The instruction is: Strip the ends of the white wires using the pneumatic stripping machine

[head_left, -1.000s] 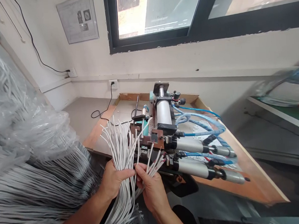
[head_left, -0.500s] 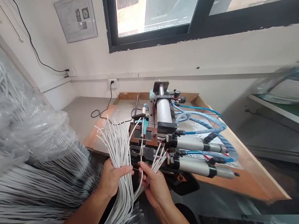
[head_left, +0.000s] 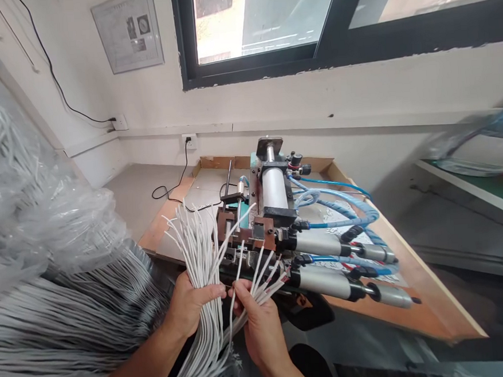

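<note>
Where the hands meet at the near middle, the left hand [head_left: 193,304] has its grip closed round a thick wire bundle [head_left: 200,267], which stands roughly upright, its loose ends fanning away past the thumb. Just to its right, the right hand [head_left: 261,323] pinches a single wire [head_left: 240,263] between thumb and forefinger, while a smaller group of wires [head_left: 264,278], some with reddish tips, slants out to the far right from the same grip. The single wire's long axis runs near to far, its tip pointing at the brown blocks [head_left: 264,233] just beyond; the right hand looks the nearer to them. The wires are white, smooth and round, bowing softly below the hands. At the left, a dense heap of grey wires [head_left: 50,334] lies in parallel lines under crinkled clear plastic [head_left: 72,218]. Farther on, silver cylinders [head_left: 322,282] with black collars reach right above the wooden table [head_left: 441,319], and glossy blue hoses [head_left: 342,195] loop behind. Farthest is a white wall [head_left: 357,98] with a dark-framed window [head_left: 261,21].
</note>
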`<state>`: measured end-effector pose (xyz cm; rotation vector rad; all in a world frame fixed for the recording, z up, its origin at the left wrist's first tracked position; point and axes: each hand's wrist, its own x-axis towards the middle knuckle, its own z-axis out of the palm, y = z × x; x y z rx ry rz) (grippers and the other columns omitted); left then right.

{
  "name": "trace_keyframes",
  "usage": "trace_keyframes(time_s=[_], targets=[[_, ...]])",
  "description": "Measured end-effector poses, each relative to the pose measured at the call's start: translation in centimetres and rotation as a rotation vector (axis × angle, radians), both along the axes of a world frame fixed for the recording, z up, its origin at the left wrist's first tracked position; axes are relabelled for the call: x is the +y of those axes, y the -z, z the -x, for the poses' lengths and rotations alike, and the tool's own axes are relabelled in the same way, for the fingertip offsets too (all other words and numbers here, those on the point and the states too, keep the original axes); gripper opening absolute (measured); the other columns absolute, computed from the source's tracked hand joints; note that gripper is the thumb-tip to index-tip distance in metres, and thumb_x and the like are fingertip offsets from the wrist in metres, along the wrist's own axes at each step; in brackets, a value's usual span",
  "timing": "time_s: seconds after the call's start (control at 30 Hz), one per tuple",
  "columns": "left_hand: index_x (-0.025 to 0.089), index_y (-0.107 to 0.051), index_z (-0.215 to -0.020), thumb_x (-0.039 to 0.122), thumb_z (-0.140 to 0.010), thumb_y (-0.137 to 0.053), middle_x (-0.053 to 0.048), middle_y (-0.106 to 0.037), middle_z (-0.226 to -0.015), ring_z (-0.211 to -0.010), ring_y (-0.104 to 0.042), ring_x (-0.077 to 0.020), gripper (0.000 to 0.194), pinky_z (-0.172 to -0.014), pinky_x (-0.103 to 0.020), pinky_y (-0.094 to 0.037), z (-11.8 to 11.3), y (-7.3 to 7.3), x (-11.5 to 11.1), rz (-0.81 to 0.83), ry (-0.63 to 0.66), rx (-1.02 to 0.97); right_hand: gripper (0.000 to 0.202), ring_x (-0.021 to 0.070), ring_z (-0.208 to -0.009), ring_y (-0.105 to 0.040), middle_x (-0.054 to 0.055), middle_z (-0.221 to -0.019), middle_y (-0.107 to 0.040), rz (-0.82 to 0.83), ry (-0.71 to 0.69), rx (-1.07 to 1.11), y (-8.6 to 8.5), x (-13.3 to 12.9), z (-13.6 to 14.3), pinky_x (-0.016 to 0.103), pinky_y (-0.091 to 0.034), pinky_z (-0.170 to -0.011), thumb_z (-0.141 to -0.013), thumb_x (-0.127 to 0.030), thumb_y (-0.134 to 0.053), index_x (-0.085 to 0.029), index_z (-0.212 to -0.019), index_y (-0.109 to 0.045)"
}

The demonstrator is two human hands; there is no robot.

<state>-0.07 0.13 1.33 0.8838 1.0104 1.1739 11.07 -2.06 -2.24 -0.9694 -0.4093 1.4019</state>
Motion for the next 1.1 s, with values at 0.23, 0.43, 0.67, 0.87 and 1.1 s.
trace_keyframes(time_s=[0.23, 0.43, 0.67, 0.87, 1.1], targets=[[0.011, -0.065, -0.073, 0.017, -0.055, -0.073, -0.005, -0.068, -0.062, -0.056, -0.063, -0.0183, 0.021, -0.054, -0.029, -0.050, 0.4, 0.2, -0.1, 0.105, -0.083, -0.016, 0.022, 0.0073, -0.043, -0.041, -0.003, -0.051, -0.055, 0.062, 0.044, 0.065, -0.6, 0.4, -0.3, 0.020, -0.032, -0.043, -0.058, -0.031, -0.074, -0.014, -0.061, -0.060], [0.010, -0.065, -0.071, 0.018, -0.052, -0.075, -0.004, -0.067, -0.060, -0.052, -0.062, -0.0168, 0.022, -0.052, -0.028, -0.050, 0.1, -0.7, 0.0, 0.104, -0.090, -0.004, 0.022, 0.0050, -0.040, -0.040, -0.003, -0.048, -0.054, 0.167, 0.056, 0.238, -1.6, 1.6, -0.2, 0.017, -0.030, -0.038, -0.051, -0.025, -0.077, -0.013, -0.057, -0.059], [0.011, -0.062, -0.070, 0.014, -0.050, -0.074, 0.000, -0.062, -0.057, -0.048, -0.056, -0.0131, 0.022, -0.048, -0.026, -0.048, 0.0, -0.4, 0.0, 0.046, -0.146, 0.011, 0.024, 0.0065, -0.044, -0.042, -0.003, -0.050, -0.052, 0.162, -0.048, 0.280, -1.5, 1.9, -0.1, 0.019, -0.032, -0.041, -0.053, -0.029, -0.077, -0.013, -0.063, -0.061], [0.011, -0.063, -0.068, 0.013, -0.052, -0.072, 0.001, -0.062, -0.058, -0.053, -0.054, -0.0128, 0.019, -0.051, -0.024, -0.043, 0.0, -0.2, 0.0, -0.060, -0.137, 0.039, 0.025, 0.0052, -0.040, -0.030, -0.007, -0.043, -0.040, -0.077, -0.278, -0.099, -0.7, 0.3, 0.0, 0.020, -0.023, -0.040, -0.062, -0.035, -0.071, -0.011, -0.064, -0.063], [0.013, -0.062, -0.065, 0.016, -0.054, -0.072, 0.001, -0.060, -0.052, -0.047, -0.054, -0.0120, 0.015, -0.046, -0.023, -0.042, 0.1, -0.4, 0.2, 0.016, -0.088, 0.015, 0.026, 0.0079, -0.042, -0.040, -0.002, -0.049, -0.053, -0.001, -0.103, -0.129, 0.2, -0.9, -0.4, 0.020, -0.026, -0.041, -0.064, -0.038, -0.069, -0.015, -0.074, -0.062]])
